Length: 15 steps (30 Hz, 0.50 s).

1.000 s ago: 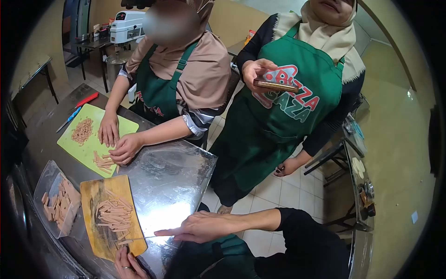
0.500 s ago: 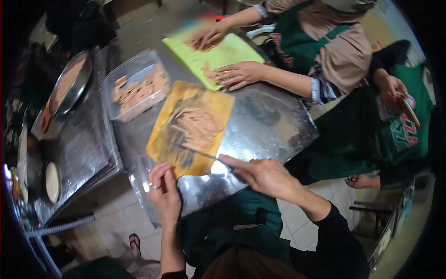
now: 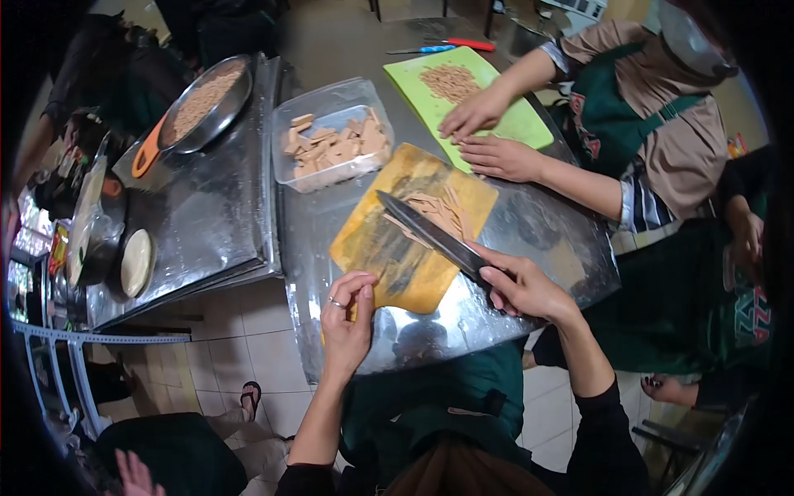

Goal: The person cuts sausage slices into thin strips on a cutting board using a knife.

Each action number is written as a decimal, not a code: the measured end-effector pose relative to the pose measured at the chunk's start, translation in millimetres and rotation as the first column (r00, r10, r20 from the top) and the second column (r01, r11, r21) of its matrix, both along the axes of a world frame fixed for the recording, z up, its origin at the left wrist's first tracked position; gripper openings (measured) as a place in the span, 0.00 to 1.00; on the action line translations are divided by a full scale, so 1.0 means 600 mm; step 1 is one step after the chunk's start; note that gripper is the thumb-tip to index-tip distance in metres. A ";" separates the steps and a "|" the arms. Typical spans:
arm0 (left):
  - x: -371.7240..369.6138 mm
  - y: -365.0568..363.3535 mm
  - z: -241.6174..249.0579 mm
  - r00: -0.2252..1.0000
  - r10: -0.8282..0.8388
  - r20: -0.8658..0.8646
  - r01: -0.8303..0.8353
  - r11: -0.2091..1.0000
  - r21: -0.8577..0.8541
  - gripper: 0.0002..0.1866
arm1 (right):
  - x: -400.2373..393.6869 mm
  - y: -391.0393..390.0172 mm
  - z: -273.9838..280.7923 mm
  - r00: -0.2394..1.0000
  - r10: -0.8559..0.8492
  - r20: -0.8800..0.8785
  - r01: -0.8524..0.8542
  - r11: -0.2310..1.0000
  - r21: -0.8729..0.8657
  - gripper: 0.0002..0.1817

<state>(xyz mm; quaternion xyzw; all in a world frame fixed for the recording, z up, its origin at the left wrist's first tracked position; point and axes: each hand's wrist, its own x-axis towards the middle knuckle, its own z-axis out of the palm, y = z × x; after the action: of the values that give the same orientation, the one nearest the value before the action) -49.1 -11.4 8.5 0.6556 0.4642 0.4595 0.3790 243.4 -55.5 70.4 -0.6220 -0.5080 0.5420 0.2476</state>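
A long dark-bladed knife (image 3: 432,236) is in my right hand (image 3: 527,285), its fingers wrapped round the handle. The blade lies slantwise over a worn yellow cutting board (image 3: 364,223), tip toward the upper left. Just beyond the blade is a small pile of pinkish-brown strips (image 3: 447,208), partly covered by it. With bent fingers, my left hand (image 3: 347,322) grips the board's near left corner. Behind the board stands a clear plastic container (image 3: 285,169) holding several pieces of the same pinkish-brown food.
Across the table, a co-worker's hands (image 3: 488,136) rest on a green cutting board (image 3: 529,124) with chopped bits. Red-handled and blue-handled knives (image 3: 471,43) lie behind it. On the left table are a metal pan (image 3: 240,95) with an orange handle and a pale round item (image 3: 136,263).
The view has shifted, so the table appears farther right. My knife has swung, its blade now more visible beside a narrower pile of strips. The co-worker's hands have come closer together.
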 end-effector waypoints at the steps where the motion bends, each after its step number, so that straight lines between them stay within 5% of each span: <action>1: -0.004 0.006 0.006 1.000 0.004 0.024 -0.003 1.000 -0.021 0.07 | 0.005 0.006 -0.002 0.997 -0.019 -0.077 0.015 0.998 -0.054 0.28; 6: -0.023 0.099 0.044 1.000 0.005 0.002 -0.005 0.999 0.046 0.10 | 0.024 0.018 -0.021 0.946 -0.098 -0.310 0.075 0.994 -0.086 0.28; 10: -0.024 0.223 0.114 0.961 0.030 -0.275 -0.003 0.995 0.099 0.14 | 0.032 0.023 -0.027 0.927 -0.151 -0.345 0.136 0.988 -0.067 0.28; 12: -0.023 0.308 0.103 0.935 0.045 -0.351 0.039 0.972 0.230 0.15 | 0.031 0.023 -0.026 0.928 -0.170 -0.331 0.165 0.985 -0.044 0.28; 15: -0.027 0.434 0.089 0.808 0.064 -0.586 0.071 0.976 0.204 0.17 | 0.029 0.017 -0.023 0.930 -0.210 -0.301 0.215 0.976 -0.015 0.29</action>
<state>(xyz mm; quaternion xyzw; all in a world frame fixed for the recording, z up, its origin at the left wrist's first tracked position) -65.3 249.1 61.8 0.8037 0.5049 0.2802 0.1437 261.1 -45.2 56.5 -0.5812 -0.3990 0.5956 0.3850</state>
